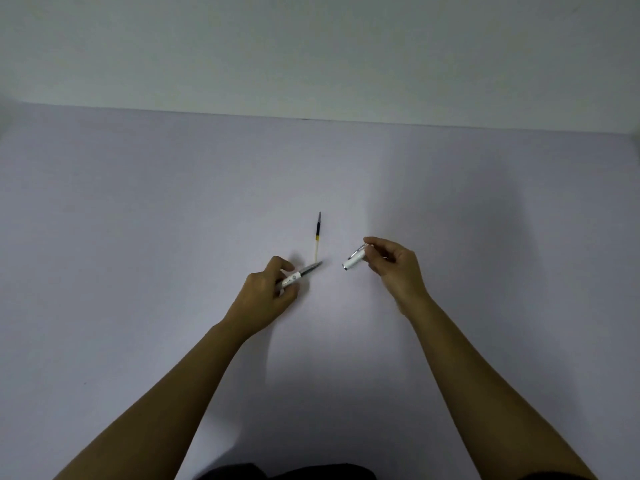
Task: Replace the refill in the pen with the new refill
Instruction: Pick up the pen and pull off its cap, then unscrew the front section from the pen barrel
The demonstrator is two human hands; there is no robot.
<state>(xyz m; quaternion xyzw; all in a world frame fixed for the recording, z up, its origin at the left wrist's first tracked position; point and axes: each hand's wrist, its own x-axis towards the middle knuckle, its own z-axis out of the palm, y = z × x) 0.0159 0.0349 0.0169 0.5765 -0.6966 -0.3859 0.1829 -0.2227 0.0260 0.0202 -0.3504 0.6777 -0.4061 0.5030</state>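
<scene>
My left hand (pixel 268 291) grips one half of a white pen (pixel 294 276), with a grey refill tip (pixel 311 267) sticking out toward the upper right. My right hand (pixel 394 268) holds the other white pen half (pixel 355 260) by its silver end, open mouth pointing down-left. The two halves are apart, with a gap between them. A loose refill (pixel 317 237), dark at the far end and yellowish at the near end, lies on the table just beyond the left hand's pen half, pointing away from me.
The pale lilac table (pixel 173 220) spreads wide on all sides and ends at a plain light wall (pixel 311 57) at the back. Something dark (pixel 284 472) shows at the bottom edge near my body.
</scene>
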